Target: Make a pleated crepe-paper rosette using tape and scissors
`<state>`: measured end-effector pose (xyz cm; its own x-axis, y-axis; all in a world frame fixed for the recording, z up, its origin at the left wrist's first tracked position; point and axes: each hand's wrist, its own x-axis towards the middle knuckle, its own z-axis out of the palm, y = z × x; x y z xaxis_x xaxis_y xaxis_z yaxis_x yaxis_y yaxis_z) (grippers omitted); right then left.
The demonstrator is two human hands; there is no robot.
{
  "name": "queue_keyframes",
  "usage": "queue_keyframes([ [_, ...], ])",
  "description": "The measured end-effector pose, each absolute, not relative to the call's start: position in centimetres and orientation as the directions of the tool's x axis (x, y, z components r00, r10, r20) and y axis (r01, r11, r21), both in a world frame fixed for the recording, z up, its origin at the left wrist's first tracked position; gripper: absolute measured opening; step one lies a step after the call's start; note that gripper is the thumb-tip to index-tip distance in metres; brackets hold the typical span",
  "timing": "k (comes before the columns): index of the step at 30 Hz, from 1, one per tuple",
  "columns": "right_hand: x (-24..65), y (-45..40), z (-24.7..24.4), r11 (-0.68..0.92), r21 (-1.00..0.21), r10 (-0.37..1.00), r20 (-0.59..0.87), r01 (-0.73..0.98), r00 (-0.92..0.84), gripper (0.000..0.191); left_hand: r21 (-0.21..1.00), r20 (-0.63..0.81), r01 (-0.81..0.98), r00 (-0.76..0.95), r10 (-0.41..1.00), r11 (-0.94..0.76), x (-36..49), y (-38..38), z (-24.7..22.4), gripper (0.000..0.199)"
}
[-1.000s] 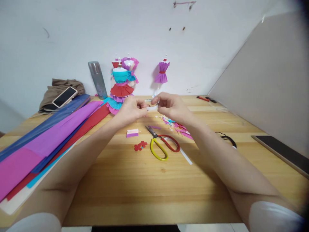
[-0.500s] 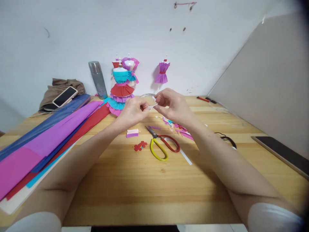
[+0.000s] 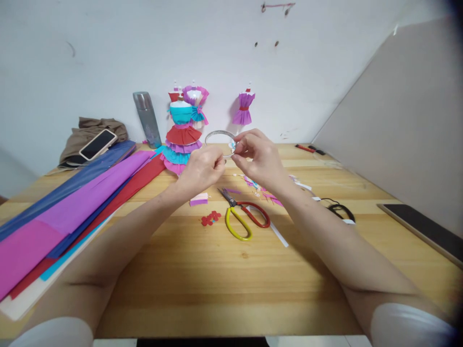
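Above the table I hold a thin, silvery, ring-shaped roll of tape [image 3: 219,132] upright. My right hand [image 3: 258,153] pinches its right edge between thumb and fingers, and a small pale blue-and-white bit shows inside the ring there. My left hand [image 3: 203,166] is closed by the ring's lower left side; what its fingers grip is hidden. Below the hands lie scissors [image 3: 238,223] with one yellow and one red handle, a white strip [image 3: 279,236], red paper pieces [image 3: 211,218] and a small folded purple-and-white paper piece [image 3: 198,199].
Coloured paper sheets [image 3: 72,212] lie along the left, with a phone [image 3: 98,144] and brown cloth [image 3: 108,126] behind. A flask [image 3: 146,119] and small forms in paper dresses [image 3: 183,135] stand by the wall. Paper scraps [image 3: 271,196], a black cord [image 3: 342,210] and a dark tablet-like slab [image 3: 423,229] lie rightward.
The tape ring has tilted up and shows more of its round opening. My left hand has turned slightly and its fingers have drawn a little away from the ring's lower edge.
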<state>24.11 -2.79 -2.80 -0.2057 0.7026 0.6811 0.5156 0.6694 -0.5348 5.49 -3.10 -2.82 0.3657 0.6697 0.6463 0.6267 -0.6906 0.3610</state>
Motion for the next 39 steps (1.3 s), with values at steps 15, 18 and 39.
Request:
queue_keyframes([
  [15, 23.2, -2.8, -3.0, 0.31, -0.905, 0.949, 0.312, 0.293, -0.041, 0.021, -0.001, 0.584, 0.727, 0.558, 0.59, -0.687, 5.8, -2.9, -3.6, 0.02],
  [18, 23.6, -2.6, -2.8, 0.358, -0.885, 0.933, 0.351, 0.297, -0.08, 0.022, 0.163, 0.629, 0.682, 0.485, 0.608, -0.713, 5.7, -3.0, -3.1, 0.016],
  [39, 29.0, 0.9, -3.1, 0.097, -0.622, 0.994, 0.018, 0.777, -0.11, 0.027, 0.856, 0.127, -0.503, -0.017, 0.992, -0.118, 3.5, -2.4, 1.7, 0.022],
])
